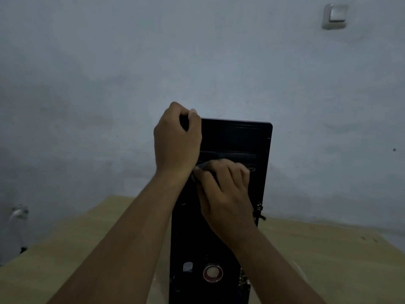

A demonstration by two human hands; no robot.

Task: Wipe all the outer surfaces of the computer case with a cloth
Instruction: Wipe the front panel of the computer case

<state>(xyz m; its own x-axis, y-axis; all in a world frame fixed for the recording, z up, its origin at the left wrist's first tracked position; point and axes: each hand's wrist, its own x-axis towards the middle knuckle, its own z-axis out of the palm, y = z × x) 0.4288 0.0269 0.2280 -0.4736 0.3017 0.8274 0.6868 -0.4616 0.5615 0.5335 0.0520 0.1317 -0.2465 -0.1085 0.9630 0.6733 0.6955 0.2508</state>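
Pale wall (87, 62) behind a wooden table (328, 260), where the black computer case (236, 137) stands upright. Left hand (177, 139) reaches forward, fingers curled over the case's top left corner. Right hand (225, 189), knuckles up, clutches a grey cloth (200, 167) under bent fingers against the front panel.

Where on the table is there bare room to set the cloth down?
Bare tabletop lies left of the computer case and right of it. The case front is crowded: left hand grips its top corner, right hand holds the cloth there.
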